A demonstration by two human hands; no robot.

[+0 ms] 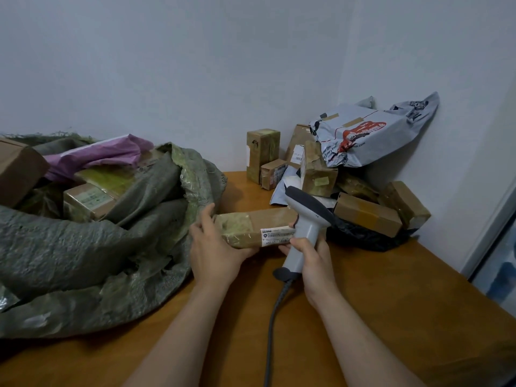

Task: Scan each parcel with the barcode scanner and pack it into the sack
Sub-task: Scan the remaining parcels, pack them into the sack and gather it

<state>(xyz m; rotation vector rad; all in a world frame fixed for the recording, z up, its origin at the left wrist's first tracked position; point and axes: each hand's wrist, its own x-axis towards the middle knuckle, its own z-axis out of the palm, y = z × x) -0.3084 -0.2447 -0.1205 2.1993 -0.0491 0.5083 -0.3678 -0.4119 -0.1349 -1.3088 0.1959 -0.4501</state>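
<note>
My left hand (215, 247) grips the left end of a long brown cardboard parcel (251, 226) wrapped in clear tape, held just above the table. Its white barcode label (276, 236) faces me on the near side. My right hand (312, 258) holds the handle of a grey barcode scanner (307, 219), whose dark head rises just right of the label. The scanner's cable (275, 317) drops toward the table's front edge. A large green woven sack (125, 247) lies open on the left with several parcels and a purple mailer bag (95, 156) inside.
A pile of parcels fills the back right corner: several brown boxes (365, 215), a tall upright box (262, 153), a grey mailer bag (371, 132) and a black bag (363, 236). The wooden table (391, 303) meets the wall behind and at the right.
</note>
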